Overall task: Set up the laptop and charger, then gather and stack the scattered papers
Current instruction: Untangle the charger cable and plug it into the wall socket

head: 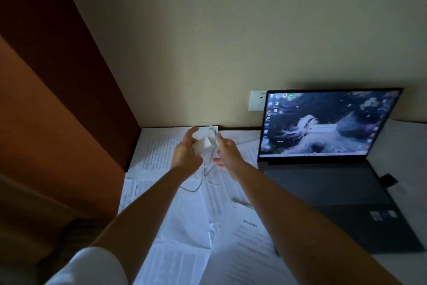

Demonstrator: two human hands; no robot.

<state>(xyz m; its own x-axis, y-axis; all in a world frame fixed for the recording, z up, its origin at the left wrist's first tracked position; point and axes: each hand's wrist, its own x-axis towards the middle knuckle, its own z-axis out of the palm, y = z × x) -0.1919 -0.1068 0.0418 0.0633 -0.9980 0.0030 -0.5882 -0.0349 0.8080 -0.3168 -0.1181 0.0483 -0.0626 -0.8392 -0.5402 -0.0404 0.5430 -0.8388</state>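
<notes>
Reaching forward, both hands apparently hold the charger.

We see both arms stretched forward, bare from the elbow to the wrist, and they come close together at the hands. The left hand has its fingers curled around a white charger, which it holds from the left side. The right hand is just beside it, the fingers bent and pinching the thin cable.

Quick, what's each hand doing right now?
Left hand: holds the white charger.
Right hand: fingers on the charger cable; whether it grips is unclear.
</notes>
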